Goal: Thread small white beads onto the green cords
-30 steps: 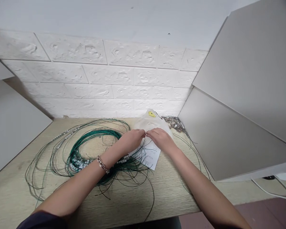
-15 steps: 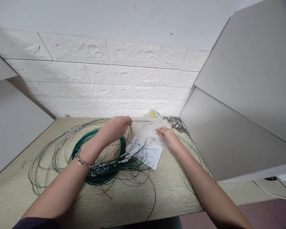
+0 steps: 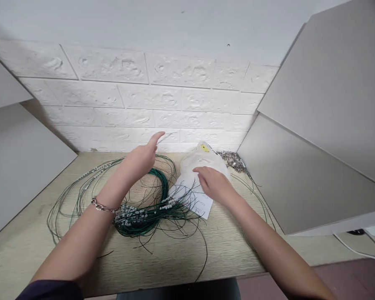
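My left hand is raised over the back of the green wire coil, its index finger extended toward the wall and a thin strand at its fingertips. A silver bracelet circles that wrist. My right hand hovers over a clear plastic bag, its index finger pointing left and the other fingers curled; anything pinched there is too small to see. Small white beads sit on the coiled wires, whose loose ends fan over a white paper with handwriting.
A heap of small shiny pieces lies in the back right corner. White panels flank the wooden table on both sides, and a white brick-pattern wall rises behind. White cables lie at the right.
My left hand has lifted toward the wall and turned its index finger upward. My right hand has shifted slightly left. The view has shifted slightly too.
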`<state>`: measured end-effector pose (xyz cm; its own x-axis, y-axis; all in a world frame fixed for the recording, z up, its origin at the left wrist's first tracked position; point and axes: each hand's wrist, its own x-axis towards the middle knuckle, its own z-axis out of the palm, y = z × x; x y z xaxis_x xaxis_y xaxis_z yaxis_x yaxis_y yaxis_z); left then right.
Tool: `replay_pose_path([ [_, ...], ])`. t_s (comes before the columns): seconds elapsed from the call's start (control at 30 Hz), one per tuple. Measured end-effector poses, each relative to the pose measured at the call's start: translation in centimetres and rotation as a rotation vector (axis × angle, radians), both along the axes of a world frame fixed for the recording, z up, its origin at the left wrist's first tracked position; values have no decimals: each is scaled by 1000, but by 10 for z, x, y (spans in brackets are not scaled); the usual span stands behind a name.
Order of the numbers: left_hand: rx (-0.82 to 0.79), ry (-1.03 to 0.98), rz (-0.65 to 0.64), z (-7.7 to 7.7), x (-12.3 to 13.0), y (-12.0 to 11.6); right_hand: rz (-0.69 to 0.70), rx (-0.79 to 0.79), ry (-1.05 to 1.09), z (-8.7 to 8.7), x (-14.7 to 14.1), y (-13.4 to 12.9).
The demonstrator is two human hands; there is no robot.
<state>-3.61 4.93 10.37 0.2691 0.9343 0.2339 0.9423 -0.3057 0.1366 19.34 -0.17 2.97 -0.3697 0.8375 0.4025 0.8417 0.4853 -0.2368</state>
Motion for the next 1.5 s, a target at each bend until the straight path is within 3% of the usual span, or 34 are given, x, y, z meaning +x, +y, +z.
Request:
replay_pose_path([
  [0.13,-70,194,220,-16,-28,22,208,-70,7,-5,-32,-6],
  [0.2,-118,281,272,-27,-38,30,264,-95,15,-9,-46,-7],
  [0.27,-63,344,290,-36,-38,33,292,-104,-31,-13,-57,-6],
  [0.33,21,358,241,-40,-31,33,305,-118,-97,-18,-65,-3],
  [0.4,-8,318,93,-39,-18,29,306,-141,-143,-22,-69,0],
  [0.5,-291,207,-258,-31,-1,19,292,-166,-150,-26,-70,3],
  [0.57,-533,176,-380,-26,6,11,269,-160,-133,-26,-69,4],
  [0.63,-724,188,-399,-25,9,4,251,-141,-111,-24,-66,4],
  [0.7,-811,214,-369,-28,10,0,232,-117,-80,-23,-64,5],
  [0.93,-833,169,-311,-45,6,3,201,-123,14,-19,-58,4],
  [1.13,-929,78,-361,-35,1,2,210,-180,-7,-18,-56,5],
  [1.23,-940,0,-423,-28,1,2,133,-80,-54,-16,-58,5],
  [1.33,-922,-55,-506,-24,3,2,52,159,-62,-15,-59,4],
  [1.5,-949,-155,-567,-22,5,-2,140,406,-41,-13,-55,2],
])
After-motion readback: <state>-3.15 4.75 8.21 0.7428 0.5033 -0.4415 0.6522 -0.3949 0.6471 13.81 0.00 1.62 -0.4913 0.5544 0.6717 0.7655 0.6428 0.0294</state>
